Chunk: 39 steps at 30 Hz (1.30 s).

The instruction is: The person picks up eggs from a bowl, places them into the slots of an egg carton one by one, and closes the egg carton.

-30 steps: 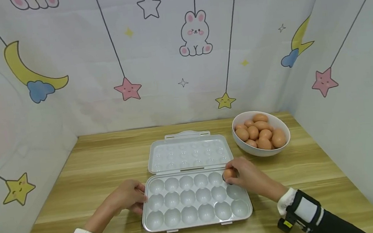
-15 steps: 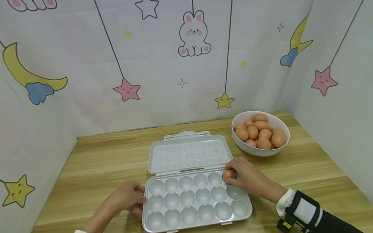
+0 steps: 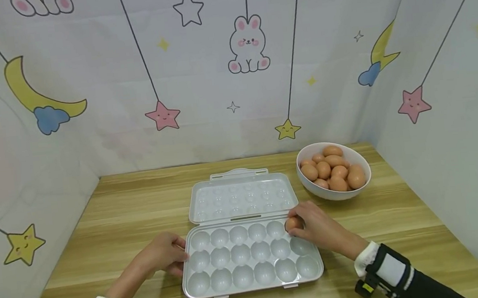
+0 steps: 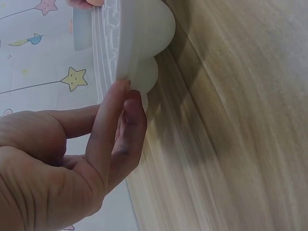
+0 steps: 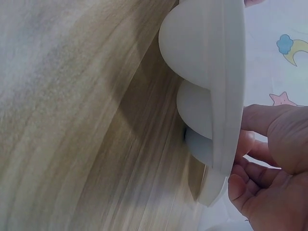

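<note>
A white plastic egg carton (image 3: 254, 289) lies unfolded on the wooden table, its lid (image 3: 242, 187) laid back behind the base. Rows of round hollows fill the base. My right hand (image 3: 319, 226) holds a brown egg (image 3: 292, 223) at the back right hollow, with thumb and fingers on either side of it. The fingers partly cover that egg. At the left edge, my left hand (image 3: 164, 253) pinches the carton's rim. In the left wrist view, the thumb meets the rim (image 4: 124, 67) and a finger sits beneath it. The other hollows hold nothing.
A white bowl (image 3: 334, 196) heaped with brown eggs (image 3: 336, 173) stands at the back right, behind my right hand. Cloth walls with printed stars and rabbits enclose the table (image 3: 140, 197) at the back and sides.
</note>
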Available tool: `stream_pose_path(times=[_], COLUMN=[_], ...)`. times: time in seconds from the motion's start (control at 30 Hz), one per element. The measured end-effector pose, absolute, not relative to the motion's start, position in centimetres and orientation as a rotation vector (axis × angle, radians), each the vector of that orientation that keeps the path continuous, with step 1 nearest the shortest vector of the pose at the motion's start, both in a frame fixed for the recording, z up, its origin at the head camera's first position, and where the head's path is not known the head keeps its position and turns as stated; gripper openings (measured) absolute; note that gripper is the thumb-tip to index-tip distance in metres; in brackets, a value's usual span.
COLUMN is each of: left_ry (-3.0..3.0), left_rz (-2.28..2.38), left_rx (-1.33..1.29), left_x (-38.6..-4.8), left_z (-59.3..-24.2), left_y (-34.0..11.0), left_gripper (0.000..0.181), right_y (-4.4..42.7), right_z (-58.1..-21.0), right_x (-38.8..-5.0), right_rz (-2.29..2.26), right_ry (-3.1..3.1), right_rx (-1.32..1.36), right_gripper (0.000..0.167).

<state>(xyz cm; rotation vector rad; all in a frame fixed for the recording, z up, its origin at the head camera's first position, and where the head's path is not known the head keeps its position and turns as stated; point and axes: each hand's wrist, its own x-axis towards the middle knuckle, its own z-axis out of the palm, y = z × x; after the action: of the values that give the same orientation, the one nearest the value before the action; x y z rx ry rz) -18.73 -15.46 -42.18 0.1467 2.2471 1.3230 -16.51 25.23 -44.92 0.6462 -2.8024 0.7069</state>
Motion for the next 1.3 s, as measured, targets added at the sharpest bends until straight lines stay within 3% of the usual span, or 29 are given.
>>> stream_pose_path(times=[0.4,0.7,0.97,1.3], left_ry=[2.23,2.247,2.25,2.242], left_rz=[1.352,1.321,1.329,1.334], left_rx=[0.172,0.153,0.134,0.169], left_x=[-18.5,-18.5,-18.4,-18.6], left_z=[-42.4,-42.3,-42.2,-42.2], left_y=[-15.7,-15.8,-15.7,-15.6], left_gripper=[0.021,0.02,0.02,0.02], right_y=[25.5,27.0,28.8,30.6], right_z=[-43.5,-37.3,-31.6,-24.6], right_x=[-16.2,-15.5,-14.4,-12.4], right_rz=[0.687,0.556,0.458,0.357], right_ry=[-2.832,-2.721,-2.631,-2.883], right_rx=[0.704,0.812,0.863,0.664], right_gripper=[0.033,0.047,0.077,0.088])
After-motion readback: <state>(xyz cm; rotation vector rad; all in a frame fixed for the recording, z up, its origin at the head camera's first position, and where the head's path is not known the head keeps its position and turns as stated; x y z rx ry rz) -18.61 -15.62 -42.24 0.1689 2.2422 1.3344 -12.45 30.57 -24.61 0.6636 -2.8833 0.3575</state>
